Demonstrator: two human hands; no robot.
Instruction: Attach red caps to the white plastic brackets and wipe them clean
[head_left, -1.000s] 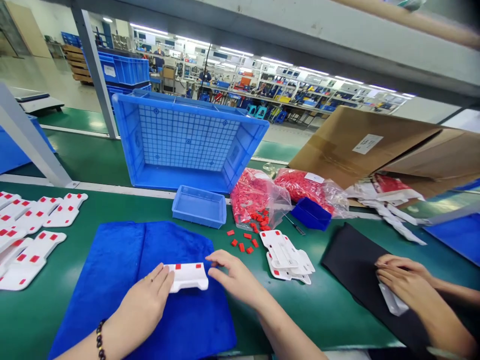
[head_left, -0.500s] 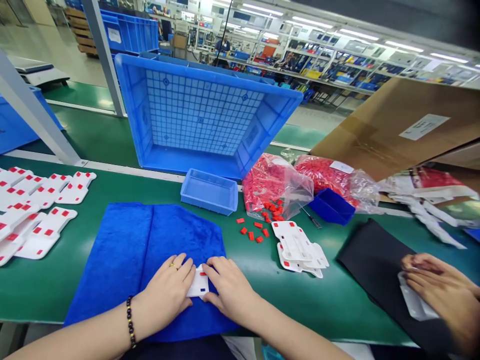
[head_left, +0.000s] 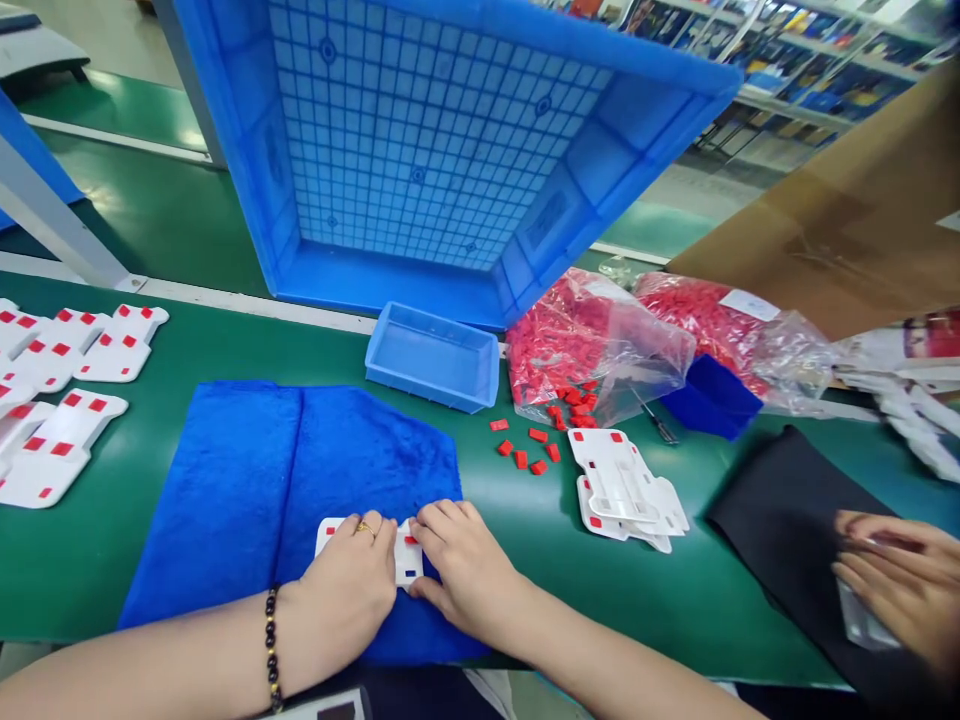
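A white plastic plate with red inserts [head_left: 403,563] lies on the folded blue cloth [head_left: 240,490], mostly covered by my hands. My left hand [head_left: 351,570] is closed over its middle, fingers pressing it down. At its right end, my right hand [head_left: 466,570] grips the edge, fingertips beside a red insert; a dark opening shows just below that insert. Several small loose red blocks [head_left: 521,459] lie beyond my right hand. To their right sits a pile of similar white plates [head_left: 630,495].
A large blue crate [head_left: 300,270] leans behind a small blue tray [head_left: 435,365]. Bags of red parts [head_left: 559,335], a dark blue bin [head_left: 712,400] and a screwdriver [head_left: 660,425] lie to the right. Finished-looking white plates [head_left: 112,350] fill the left; another person's hands [head_left: 900,575] work over black cloth.
My view has tilted down and come closer. My left hand has shifted so the white plate's left end now shows beyond it; both hands stay on the plate.
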